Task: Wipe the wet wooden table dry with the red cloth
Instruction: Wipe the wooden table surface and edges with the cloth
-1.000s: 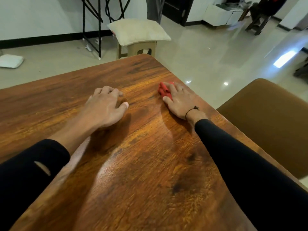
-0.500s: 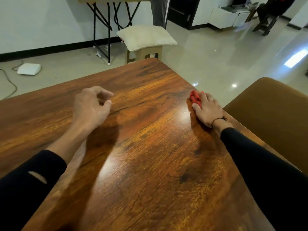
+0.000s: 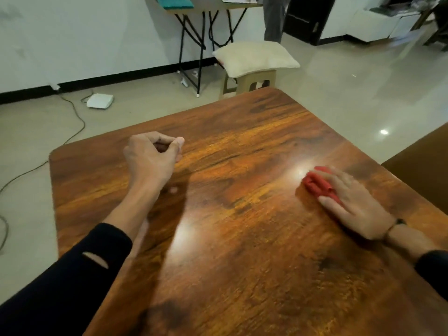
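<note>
right hand [image 3: 356, 204] lying flat on the red cloth [image 3: 317, 184], fingers [image 3: 339, 180] straight and spread over it, thumb alongside the near edge; pressing the bunched cloth against the wooden worktop [image 3: 242, 238] near its right edge, about mid-depth. cloth showing only at the fingertips and between thumb and forefinger, rest hidden under the palm. left hand [image 3: 151, 158] hovering just above the worktop's left-far part, well apart from the cloth, fingers curled in toward the thumb and holding nothing; casting a shadow on the wood below the forearm. glare spots shining on the worktop just left of the cloth and nearer centre; not possible to tell wet from dry. black sleeves covering both forearms, thin dark band [image 3: 394, 225] sitting on the right wrist. beyond the worktop: stool with cream cushion [image 3: 254, 58] standing on the tiled floor, folding table [image 3: 206, 32] by the wall, white box [image 3: 100, 101] with cable lying on the floor.
</note>
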`<state>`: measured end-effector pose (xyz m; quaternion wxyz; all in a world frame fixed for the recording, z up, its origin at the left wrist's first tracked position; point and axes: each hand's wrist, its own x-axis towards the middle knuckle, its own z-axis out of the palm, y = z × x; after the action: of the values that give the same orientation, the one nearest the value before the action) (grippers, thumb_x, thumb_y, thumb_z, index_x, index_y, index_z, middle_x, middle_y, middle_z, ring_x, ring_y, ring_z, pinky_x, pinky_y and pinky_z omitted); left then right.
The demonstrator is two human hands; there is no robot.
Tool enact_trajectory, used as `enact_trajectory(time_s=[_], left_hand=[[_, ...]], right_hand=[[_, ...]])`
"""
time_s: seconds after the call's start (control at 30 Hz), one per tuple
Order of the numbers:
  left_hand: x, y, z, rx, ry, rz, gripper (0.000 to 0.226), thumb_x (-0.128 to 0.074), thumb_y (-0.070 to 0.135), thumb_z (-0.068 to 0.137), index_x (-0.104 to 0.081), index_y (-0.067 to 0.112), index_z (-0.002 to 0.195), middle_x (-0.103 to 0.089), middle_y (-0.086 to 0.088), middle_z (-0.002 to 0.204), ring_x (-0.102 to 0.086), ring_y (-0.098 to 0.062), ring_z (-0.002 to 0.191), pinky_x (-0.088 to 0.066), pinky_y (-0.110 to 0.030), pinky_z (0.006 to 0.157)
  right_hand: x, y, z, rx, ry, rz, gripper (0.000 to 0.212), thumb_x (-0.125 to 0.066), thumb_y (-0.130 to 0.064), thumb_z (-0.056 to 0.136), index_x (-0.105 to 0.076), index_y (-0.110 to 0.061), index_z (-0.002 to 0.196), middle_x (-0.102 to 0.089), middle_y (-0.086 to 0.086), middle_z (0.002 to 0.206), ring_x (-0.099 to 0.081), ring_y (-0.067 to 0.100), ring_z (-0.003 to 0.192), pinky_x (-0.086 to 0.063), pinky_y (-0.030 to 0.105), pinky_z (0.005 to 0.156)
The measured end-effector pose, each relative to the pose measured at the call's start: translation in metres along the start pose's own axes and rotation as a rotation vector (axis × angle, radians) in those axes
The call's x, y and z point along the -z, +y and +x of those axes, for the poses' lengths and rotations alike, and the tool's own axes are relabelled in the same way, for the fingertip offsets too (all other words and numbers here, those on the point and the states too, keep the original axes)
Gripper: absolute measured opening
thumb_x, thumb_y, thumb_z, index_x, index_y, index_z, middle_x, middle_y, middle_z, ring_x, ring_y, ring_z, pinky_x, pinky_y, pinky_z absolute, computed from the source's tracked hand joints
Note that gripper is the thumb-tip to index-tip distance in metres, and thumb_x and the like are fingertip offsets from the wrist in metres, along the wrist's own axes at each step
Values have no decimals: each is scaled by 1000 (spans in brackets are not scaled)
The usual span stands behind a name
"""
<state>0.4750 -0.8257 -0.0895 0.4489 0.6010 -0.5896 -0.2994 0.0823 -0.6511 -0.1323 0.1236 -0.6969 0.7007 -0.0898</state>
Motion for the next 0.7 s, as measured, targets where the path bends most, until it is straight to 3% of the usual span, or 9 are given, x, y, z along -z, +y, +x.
enact_trajectory(time_s=[0.1,0.17,0.3,0.43,0.57,0.63,0.7], left_hand=[[20,-14,7,-10,-3,6,8,-78,23,98,-78,29,93,-77,10,82,-75,2,70,-65,-20,70],[28,-20,6,-8,-14,10,7,-75,20,100,-79,25,100,-78,9,85,-75,2,74,-66,-24,75],[28,-21,0,-30,-42,36,13,-76,13,99,-82,20,109,-78,8,89,-76,0,78,-67,-33,82],[21,-17,-7,-70,-47,38,8,-79,18,96,-84,21,101,-79,7,83,-78,-9,78,-67,-40,83],[23,-18,-5,-86,-64,60,8,-78,16,97,-84,20,99,-79,7,82,-77,-7,77,-66,-37,83],[25,-22,1,-84,-65,52,9,-76,14,98,-83,18,102,-79,7,84,-77,-4,76,-67,-33,82],[29,-29,7,-72,-78,68,12,-74,12,100,-82,18,107,-79,6,88,-76,-1,78,-67,-30,82]], right_hand=[[9,3,51,-237,88,8,83,-31,-73,95,-33,-30,166,-43,14,164,-45,40,143,-36,53,117],[6,-17,99,-284,104,-21,81,-33,-65,98,-31,-25,168,-42,19,164,-42,41,148,-34,55,122],[-19,-92,173,-176,95,-17,65,-45,-52,111,-27,-31,170,-32,14,173,-30,36,158,-27,54,128],[-48,-146,153,4,41,-8,65,-45,-51,111,-23,-37,171,-24,8,177,-18,32,164,-15,53,132],[-46,-129,87,252,-69,-50,67,-34,-62,108,-22,-40,170,-23,-1,178,-15,22,166,-18,49,130],[-35,-108,84,232,-93,-57,69,-33,-63,107,-23,-39,170,-23,-2,178,-14,20,166,-19,46,132],[-29,-102,104,130,-57,-45,68,-36,-60,108,-24,-37,171,-23,2,178,-15,24,166,-20,52,132]])
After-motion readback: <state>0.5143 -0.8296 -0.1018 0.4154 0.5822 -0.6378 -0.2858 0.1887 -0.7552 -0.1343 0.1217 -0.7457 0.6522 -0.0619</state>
